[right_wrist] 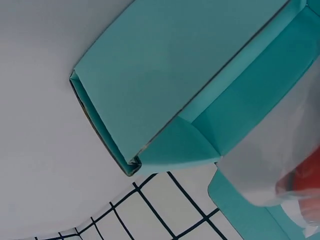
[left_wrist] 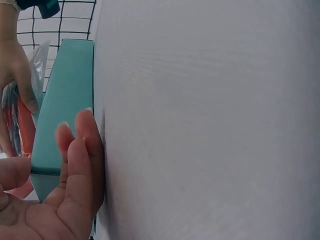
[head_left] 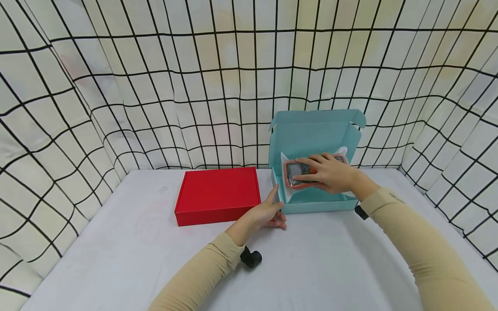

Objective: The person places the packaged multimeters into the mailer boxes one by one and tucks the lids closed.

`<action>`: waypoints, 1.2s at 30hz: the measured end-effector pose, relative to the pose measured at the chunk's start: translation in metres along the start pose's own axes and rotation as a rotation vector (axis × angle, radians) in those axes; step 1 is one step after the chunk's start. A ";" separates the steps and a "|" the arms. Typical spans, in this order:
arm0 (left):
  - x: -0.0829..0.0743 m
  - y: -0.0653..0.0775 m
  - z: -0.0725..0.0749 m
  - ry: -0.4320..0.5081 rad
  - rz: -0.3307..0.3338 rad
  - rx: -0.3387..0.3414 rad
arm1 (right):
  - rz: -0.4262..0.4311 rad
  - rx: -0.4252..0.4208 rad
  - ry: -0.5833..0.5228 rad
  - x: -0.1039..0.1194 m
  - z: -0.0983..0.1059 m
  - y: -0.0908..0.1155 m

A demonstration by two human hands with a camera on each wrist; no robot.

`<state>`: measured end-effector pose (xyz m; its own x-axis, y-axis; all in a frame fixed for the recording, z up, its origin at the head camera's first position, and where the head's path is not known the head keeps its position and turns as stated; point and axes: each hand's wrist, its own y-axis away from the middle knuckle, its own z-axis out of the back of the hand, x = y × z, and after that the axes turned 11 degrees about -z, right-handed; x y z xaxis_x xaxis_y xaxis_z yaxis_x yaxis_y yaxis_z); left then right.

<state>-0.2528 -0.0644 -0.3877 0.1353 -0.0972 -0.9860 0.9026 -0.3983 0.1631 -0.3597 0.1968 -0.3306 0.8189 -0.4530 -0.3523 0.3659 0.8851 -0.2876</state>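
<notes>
An open teal cardboard box point(head_left: 319, 207) stands with its lid raised at the back. Over it, my right hand point(head_left: 333, 174) grips a clear plastic bag holding an orange-rimmed item with a dark face point(head_left: 297, 172); what it is exactly I cannot tell. The pack sits tilted inside the box, partly covered by the fingers. At the box's front left corner, my left hand point(head_left: 265, 213) rests with one finger along the side wall and the others loosely bent by the front. In the right wrist view, the clear bag point(right_wrist: 270, 155) shows beside the teal wall; the right hand is out of that view.
A closed red box point(head_left: 221, 192) lies on the white table point(head_left: 128, 242), left of the teal box. White walls with a black grid point(head_left: 233, 86) enclose the back and sides. A black wrist camera point(head_left: 250, 258) sits below the left wrist.
</notes>
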 end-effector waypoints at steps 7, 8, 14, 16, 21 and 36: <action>0.000 -0.001 -0.001 0.014 0.002 -0.011 | 0.033 -0.012 0.017 0.005 -0.009 -0.006; 0.001 -0.001 -0.001 0.020 0.006 -0.012 | 0.035 -0.012 0.017 0.006 -0.011 -0.006; 0.003 0.001 -0.001 0.038 -0.004 -0.019 | 0.021 0.001 0.016 0.010 -0.021 -0.008; 0.003 0.001 -0.001 0.039 -0.010 -0.022 | 0.013 0.002 -0.003 0.010 -0.025 -0.008; 0.002 0.000 -0.001 0.022 -0.018 -0.016 | -0.008 -0.006 -0.071 0.012 -0.033 -0.004; 0.003 -0.001 -0.002 0.025 -0.020 -0.027 | -0.162 0.109 -0.295 0.024 -0.036 -0.008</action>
<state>-0.2525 -0.0628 -0.3909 0.1271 -0.0668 -0.9896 0.9160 -0.3748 0.1429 -0.3585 0.1752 -0.3692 0.8332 -0.5520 -0.0326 0.5333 0.8178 -0.2162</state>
